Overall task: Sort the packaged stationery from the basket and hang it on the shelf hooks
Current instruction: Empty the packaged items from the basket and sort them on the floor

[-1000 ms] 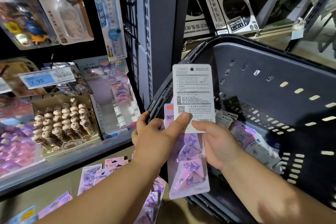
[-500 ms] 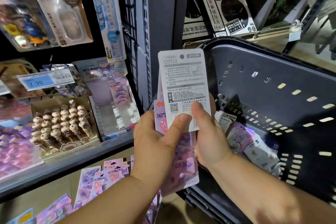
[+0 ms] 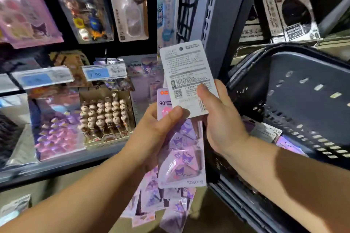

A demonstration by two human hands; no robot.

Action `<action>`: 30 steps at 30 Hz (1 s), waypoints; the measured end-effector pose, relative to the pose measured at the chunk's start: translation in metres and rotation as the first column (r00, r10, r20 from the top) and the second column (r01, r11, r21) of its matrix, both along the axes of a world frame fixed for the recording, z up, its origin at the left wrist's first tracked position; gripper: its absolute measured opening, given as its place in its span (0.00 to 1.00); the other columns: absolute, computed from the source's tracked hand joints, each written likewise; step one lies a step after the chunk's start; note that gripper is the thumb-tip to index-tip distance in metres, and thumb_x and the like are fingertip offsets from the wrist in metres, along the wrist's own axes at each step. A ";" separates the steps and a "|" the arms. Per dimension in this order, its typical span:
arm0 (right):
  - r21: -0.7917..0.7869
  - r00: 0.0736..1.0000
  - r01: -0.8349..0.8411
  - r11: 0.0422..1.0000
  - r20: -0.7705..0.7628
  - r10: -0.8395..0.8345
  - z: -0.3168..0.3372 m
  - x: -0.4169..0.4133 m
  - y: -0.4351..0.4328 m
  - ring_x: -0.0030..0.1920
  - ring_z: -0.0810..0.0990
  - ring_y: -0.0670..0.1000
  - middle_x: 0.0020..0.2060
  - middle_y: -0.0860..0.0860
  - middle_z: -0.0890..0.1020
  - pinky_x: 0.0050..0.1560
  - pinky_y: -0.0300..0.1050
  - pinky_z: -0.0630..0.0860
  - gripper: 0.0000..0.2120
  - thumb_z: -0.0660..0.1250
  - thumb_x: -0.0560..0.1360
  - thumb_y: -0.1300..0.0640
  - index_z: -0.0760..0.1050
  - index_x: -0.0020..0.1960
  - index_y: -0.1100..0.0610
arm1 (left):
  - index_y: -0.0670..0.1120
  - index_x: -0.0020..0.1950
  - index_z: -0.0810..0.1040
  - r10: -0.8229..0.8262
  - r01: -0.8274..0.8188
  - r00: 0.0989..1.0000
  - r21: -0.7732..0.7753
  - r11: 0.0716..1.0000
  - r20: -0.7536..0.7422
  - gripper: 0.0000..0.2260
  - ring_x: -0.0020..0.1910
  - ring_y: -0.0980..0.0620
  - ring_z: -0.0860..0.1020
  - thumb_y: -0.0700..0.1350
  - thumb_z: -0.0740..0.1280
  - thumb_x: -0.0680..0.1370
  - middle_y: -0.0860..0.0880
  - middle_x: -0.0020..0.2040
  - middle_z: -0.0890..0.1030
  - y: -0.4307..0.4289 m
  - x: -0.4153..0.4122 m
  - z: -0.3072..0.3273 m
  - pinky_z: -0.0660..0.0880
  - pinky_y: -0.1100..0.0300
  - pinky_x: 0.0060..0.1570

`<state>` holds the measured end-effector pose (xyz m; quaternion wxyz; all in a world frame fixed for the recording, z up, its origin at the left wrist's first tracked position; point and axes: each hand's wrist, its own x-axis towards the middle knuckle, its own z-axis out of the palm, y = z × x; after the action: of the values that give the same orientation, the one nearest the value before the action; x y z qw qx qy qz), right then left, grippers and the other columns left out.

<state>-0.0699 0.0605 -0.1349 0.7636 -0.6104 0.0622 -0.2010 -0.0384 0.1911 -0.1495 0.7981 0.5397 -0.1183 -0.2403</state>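
Here the right hand (image 3: 221,119) pinches the card (image 3: 186,73) upright, hole topmost; the left hand (image 3: 157,130) grips the purple pack (image 3: 181,157) behind; hung packs (image 3: 130,5) lie up-left.

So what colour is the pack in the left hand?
Pinkish-purple pack with dark cartoon characters, behind the white card; head view.

A white pack (image 3: 186,73), printed back showing, is standing upright over a purple blister pack (image 3: 181,157), both being held just left of the dark basket (image 3: 303,100).
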 end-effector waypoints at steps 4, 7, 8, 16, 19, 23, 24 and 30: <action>-0.039 0.996 -0.079 0.996 -0.045 0.078 0.007 0.015 0.023 0.50 0.83 0.47 0.47 0.48 0.85 0.50 0.42 0.78 0.05 0.61 0.81 0.57 0.75 0.54 0.53 | 0.38 0.62 0.76 -0.037 0.033 0.998 -0.077 0.996 -0.043 0.34 0.50 0.45 0.83 0.47 0.82 0.61 0.40 0.55 0.83 0.034 0.023 -0.016 0.78 0.46 0.55; -0.174 0.996 -0.062 0.983 -0.079 0.049 0.006 0.028 0.035 0.49 0.81 0.45 0.46 0.45 0.83 0.52 0.42 0.77 0.04 0.61 0.81 0.57 0.75 0.51 0.51 | 0.37 0.60 0.77 -0.046 0.036 0.996 -0.127 0.991 -0.075 0.26 0.48 0.46 0.84 0.42 0.79 0.65 0.40 0.53 0.84 0.054 0.038 -0.030 0.82 0.51 0.49; -0.200 0.995 -0.049 0.979 -0.093 0.031 0.005 0.034 0.037 0.49 0.80 0.46 0.47 0.45 0.83 0.53 0.43 0.75 0.04 0.62 0.81 0.56 0.74 0.50 0.50 | 0.38 0.57 0.80 -0.031 0.020 0.996 -0.121 0.992 -0.086 0.18 0.47 0.46 0.84 0.38 0.75 0.68 0.41 0.51 0.84 0.061 0.042 -0.036 0.82 0.52 0.47; -0.608 0.950 -0.266 0.748 -0.298 0.096 -0.001 0.053 0.046 0.46 0.74 0.51 0.54 0.52 0.74 0.43 0.42 0.70 0.06 0.58 0.81 0.55 0.63 0.57 0.49 | 0.32 0.57 0.78 0.185 -0.150 0.953 0.156 0.976 -0.242 0.18 0.39 0.52 0.84 0.35 0.70 0.67 0.42 0.44 0.85 0.114 0.040 -0.118 0.78 0.65 0.36; -0.732 0.878 -0.454 0.508 -0.466 0.113 -0.010 0.049 0.059 0.39 0.72 0.49 0.57 0.51 0.71 0.35 0.40 0.67 0.14 0.57 0.81 0.60 0.59 0.64 0.51 | 0.30 0.56 0.79 0.272 -0.186 0.909 0.277 0.943 -0.316 0.15 0.36 0.50 0.83 0.34 0.71 0.71 0.41 0.43 0.85 0.124 0.031 -0.155 0.78 0.62 0.35; -0.724 0.822 -0.559 0.403 -0.548 0.154 -0.030 0.041 0.080 0.42 0.77 0.54 0.60 0.55 0.73 0.37 0.42 0.72 0.20 0.58 0.78 0.63 0.59 0.67 0.49 | 0.35 0.50 0.81 0.366 -0.182 0.883 0.504 0.844 -0.295 0.12 0.31 0.53 0.79 0.40 0.76 0.71 0.46 0.36 0.83 0.130 0.018 -0.190 0.73 0.65 0.30; -0.727 0.819 -0.563 0.394 -0.555 0.147 -0.036 0.039 0.083 0.45 0.78 0.56 0.59 0.56 0.75 0.39 0.44 0.74 0.21 0.58 0.78 0.63 0.60 0.67 0.47 | 0.36 0.50 0.82 0.368 -0.166 0.878 0.526 0.834 -0.306 0.12 0.30 0.54 0.79 0.41 0.76 0.71 0.47 0.35 0.83 0.131 0.016 -0.194 0.73 0.65 0.29; -0.823 0.847 -0.530 0.203 -0.503 0.171 -0.060 0.026 0.085 0.57 0.73 0.53 0.62 0.49 0.74 0.57 0.50 0.72 0.26 0.60 0.75 0.62 0.63 0.69 0.42 | 0.39 0.54 0.73 0.397 -0.074 0.884 0.764 0.641 -0.247 0.23 0.42 0.48 0.78 0.57 0.71 0.74 0.43 0.47 0.80 0.134 0.015 -0.210 0.71 0.61 0.32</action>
<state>-0.0434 0.1453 -0.1953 0.2586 -0.9580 -0.0950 0.0800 -0.0230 0.3249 -0.3591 0.5435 0.7653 0.2244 -0.2617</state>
